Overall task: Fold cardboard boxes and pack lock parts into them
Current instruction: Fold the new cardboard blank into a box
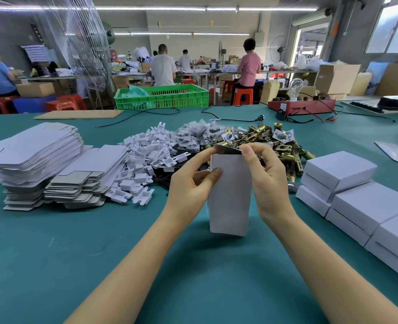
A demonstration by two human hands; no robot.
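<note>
Centre of frame: we held the box [229, 195] upright above the tabletop [100, 253], top flap half shut. To close it well, we judged the flap should be creased flat and its tab tucked squarely. Left hand [191, 183] gripped the box side, fingers curled; right hand [266, 181] pinched the flap [227, 149].

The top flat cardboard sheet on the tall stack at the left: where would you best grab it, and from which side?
Probably by its near right edge, coming from the right where the hands work. The flat cardboard sheet lies level on top of the stack, and its cut flaps overhang the sheets below, so a thumb on top and fingers under a flap could lift or slide it off alone.
</note>
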